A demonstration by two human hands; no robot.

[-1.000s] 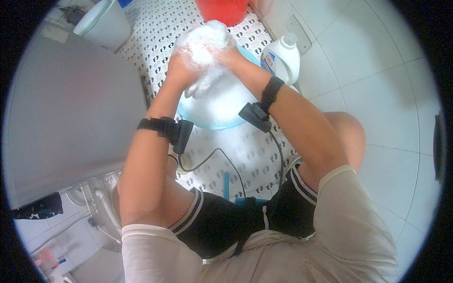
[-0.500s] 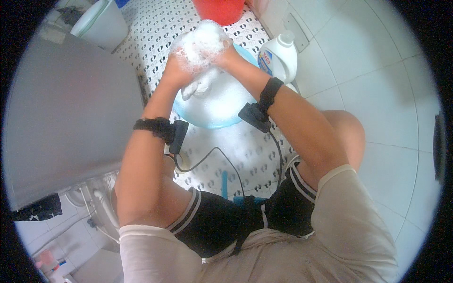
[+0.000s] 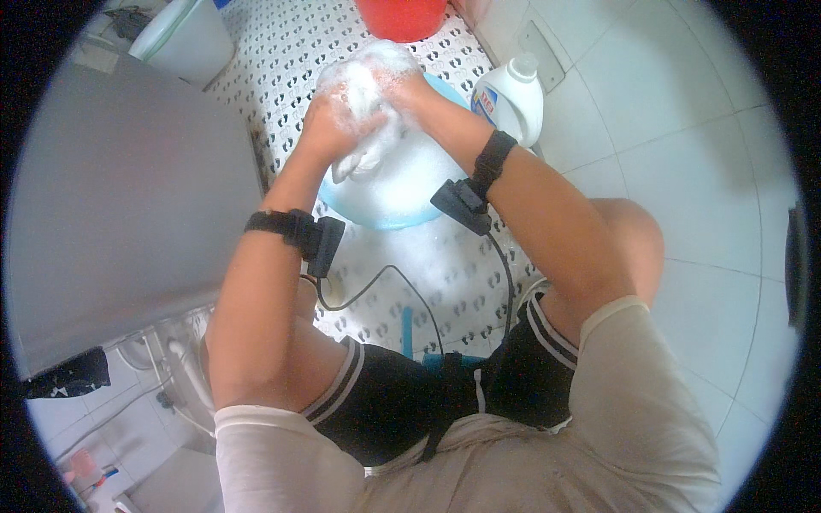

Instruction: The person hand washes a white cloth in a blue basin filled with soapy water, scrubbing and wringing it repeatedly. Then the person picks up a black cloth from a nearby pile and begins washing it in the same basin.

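Observation:
A white, soap-covered cloth [image 3: 363, 159] is bunched between my two hands above a light blue basin [image 3: 395, 221]. My left hand [image 3: 335, 121] grips it from the left, its fingers partly buried in foam. My right hand [image 3: 402, 88] closes on the cloth from the right, close against the left one, with suds over the knuckles. One end of the cloth hangs below the hands toward the basin. Thick white foam [image 3: 385, 58] covers the tops of both hands and hides most fingertips. Sudsy white water [image 3: 402, 181] fills the basin.
A white jug-shaped detergent bottle [image 3: 511, 101] stands right of the basin by the tiled wall [image 3: 684, 188]. Beyond is a red bucket [image 3: 402, 19]; a white bin [image 3: 190, 43] stands far left. A grey panel [image 3: 128, 205] borders the left. Black cables [image 3: 389, 269] run from my wrist straps.
My hands have shifted slightly and pressed closer on the cloth. Less foam is heaped over them, and more of the white cloth shows between the fingers.

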